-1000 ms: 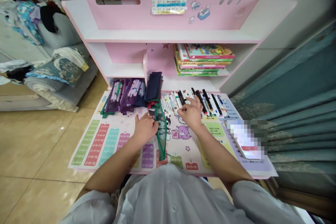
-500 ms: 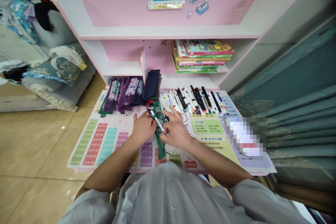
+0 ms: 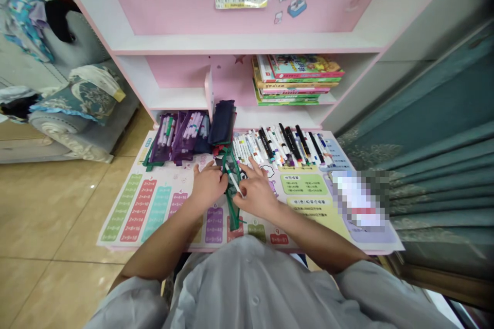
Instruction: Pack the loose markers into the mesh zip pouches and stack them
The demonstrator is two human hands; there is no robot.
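A white marker (image 3: 234, 183) with a green band slants over a green mesh zip pouch (image 3: 234, 216) lying on the desk. My right hand (image 3: 257, 193) pinches the marker near its lower end between thumb and index finger, its other fingers stretched out. On the pouch's left side, my left hand (image 3: 208, 185) has thumb and index finger closed at the pouch's edge. The marker's upper end is at the mesh; whether it lies inside or on top I cannot tell. Just beyond my right hand lies a row of loose markers (image 3: 276, 145), white and black.
Purple mesh pouches (image 3: 183, 144) holding markers lie at the back left, beside dark blue pouches (image 3: 223, 122). Books (image 3: 297, 82) are stacked on the shelf. A blurred phone-like object (image 3: 360, 200) lies on the right of the printed desk mat (image 3: 154, 216).
The marker's upper end has shifted slightly right, away from my left fingers and over the pouch. My hands have barely moved, and the view has tilted a little.
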